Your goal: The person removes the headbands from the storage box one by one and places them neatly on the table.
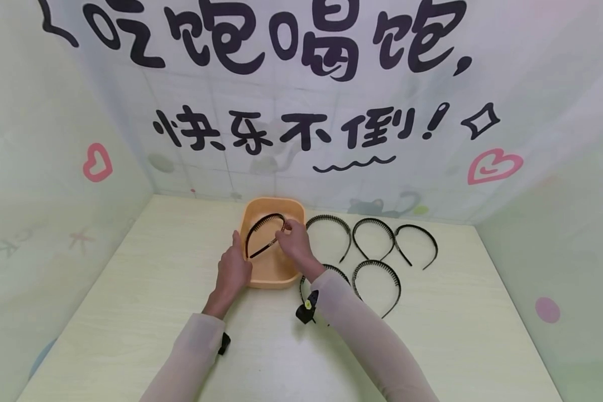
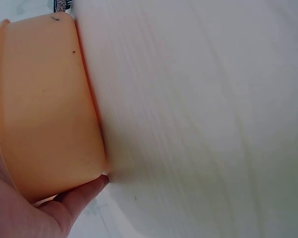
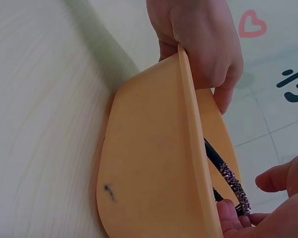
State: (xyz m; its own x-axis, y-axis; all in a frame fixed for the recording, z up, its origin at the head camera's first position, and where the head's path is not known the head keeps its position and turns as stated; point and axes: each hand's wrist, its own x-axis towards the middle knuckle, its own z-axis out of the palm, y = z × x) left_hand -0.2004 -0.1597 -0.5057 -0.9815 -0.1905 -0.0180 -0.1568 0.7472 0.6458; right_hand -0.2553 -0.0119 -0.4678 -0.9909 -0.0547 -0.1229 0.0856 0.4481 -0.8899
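An orange plastic tub (image 1: 273, 279) stands on the table, its side walls filling much of both wrist views. My left hand (image 1: 233, 271) grips the tub's left side, thumb over the rim and fingers outside near the base in the left wrist view. Inside the tub is a black toothed headband (image 1: 249, 231); the right wrist view shows glittery beads (image 3: 236, 186) along it. My right hand (image 1: 296, 245) pinches that headband at its right side, over the tub's right rim. Its fingertips are partly hidden behind the wall in the right wrist view.
Right of the tub several more toothed headbands lie on the pale table (image 1: 462, 324), including a back-row headband (image 1: 373, 220) and a front-row headband (image 1: 399, 285). My right forearm covers part of another headband (image 1: 339, 272). A printed curtain (image 1: 281, 184) rises behind.
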